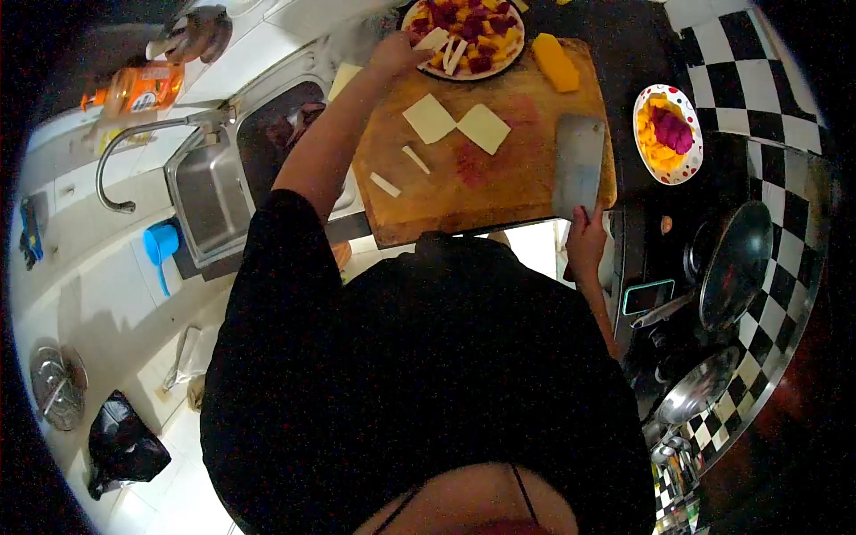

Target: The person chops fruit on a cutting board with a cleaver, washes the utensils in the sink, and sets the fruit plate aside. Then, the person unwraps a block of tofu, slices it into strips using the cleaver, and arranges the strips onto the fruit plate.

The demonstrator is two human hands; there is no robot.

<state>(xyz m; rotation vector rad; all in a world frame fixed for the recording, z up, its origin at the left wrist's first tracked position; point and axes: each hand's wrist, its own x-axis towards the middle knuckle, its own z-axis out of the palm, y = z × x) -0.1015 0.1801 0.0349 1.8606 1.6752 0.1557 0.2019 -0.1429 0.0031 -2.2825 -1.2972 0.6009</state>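
My left hand [399, 56] is over the left rim of a plate [484, 75] of yellow and dark red chunks. Its fingers are closed at a pale, cheese-like piece [432, 40], and pale strips [455, 57] lie beside it on the chunks. My right hand [586, 239] grips the handle of a cleaver [579, 163], whose broad blade rests flat over the right side of the wooden cutting board [535, 192]. On the board between my hands are two pale square slices [430, 119], two loose strips [385, 185] and a yellow-orange block [555, 63].
A spotted oval dish [641, 134] of yellow and magenta pieces sits right of the board. Further down are a pan [736, 266], a phone [648, 297] and a second metal pan [700, 387]. Left are a sink [211, 198], a faucet [160, 122] and an orange bottle [152, 86].
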